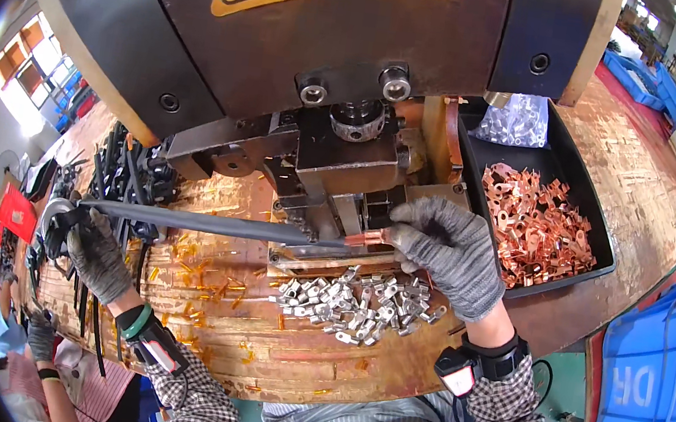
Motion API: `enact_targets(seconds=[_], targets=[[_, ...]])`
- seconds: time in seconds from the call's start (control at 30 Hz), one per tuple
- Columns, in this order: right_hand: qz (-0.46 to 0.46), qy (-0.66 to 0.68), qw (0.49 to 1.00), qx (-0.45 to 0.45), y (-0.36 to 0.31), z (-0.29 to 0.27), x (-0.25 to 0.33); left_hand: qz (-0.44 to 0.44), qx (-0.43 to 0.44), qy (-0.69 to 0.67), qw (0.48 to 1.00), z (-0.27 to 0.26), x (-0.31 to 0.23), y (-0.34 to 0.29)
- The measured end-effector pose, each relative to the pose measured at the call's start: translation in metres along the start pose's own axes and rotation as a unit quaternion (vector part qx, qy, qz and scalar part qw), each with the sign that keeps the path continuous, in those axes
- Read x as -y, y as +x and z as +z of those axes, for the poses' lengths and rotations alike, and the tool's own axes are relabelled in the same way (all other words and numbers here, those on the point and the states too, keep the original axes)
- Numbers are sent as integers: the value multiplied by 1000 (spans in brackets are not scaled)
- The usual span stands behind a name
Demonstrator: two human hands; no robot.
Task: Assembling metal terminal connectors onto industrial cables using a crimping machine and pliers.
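A thick black cable stretches sideways across the front of a metal press. My left hand, in a grey knitted glove, is closed around the cable at its left end, beside a ring-shaped metal part. At the other end, a copper cable lug lies at the press tooling, in line with the cable. Thumb and fingers of my gloved right hand pinch the lug's outer end and partly hide it. Just below the tooling, silver-coloured lugs lie heaped on the wooden table.
To the right, a black tray holds copper lugs and a plastic bag of silver pieces. More black cables are bundled at the left. Small amber bits litter the table. A blue crate stands right; another person works lower left.
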State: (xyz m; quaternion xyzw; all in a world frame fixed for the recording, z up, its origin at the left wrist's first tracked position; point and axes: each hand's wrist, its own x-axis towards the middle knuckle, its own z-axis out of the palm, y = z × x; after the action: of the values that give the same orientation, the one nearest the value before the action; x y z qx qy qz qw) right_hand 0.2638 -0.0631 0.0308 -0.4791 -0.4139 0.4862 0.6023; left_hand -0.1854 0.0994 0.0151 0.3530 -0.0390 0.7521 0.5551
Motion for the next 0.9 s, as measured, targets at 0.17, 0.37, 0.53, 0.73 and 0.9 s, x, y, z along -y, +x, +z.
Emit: enact_targets(seconds=[0.17,0.37,0.53,0.73,0.9], targets=[[-23,3,1000,-8,9,3,1,66,-40,160,984,16,11,-1],[-19,6,1000,20,21,7,-4,81,-48,203,975,7,-2,-7],[-23,42,998,31,25,8,-7,93,-39,256,962,-15,-18,2],[-35,42,998,26,31,6,-14,89,-94,270,954,24,3,-14],[-89,-15,996,27,34,3,-18,88,-144,241,956,22,0,-13]])
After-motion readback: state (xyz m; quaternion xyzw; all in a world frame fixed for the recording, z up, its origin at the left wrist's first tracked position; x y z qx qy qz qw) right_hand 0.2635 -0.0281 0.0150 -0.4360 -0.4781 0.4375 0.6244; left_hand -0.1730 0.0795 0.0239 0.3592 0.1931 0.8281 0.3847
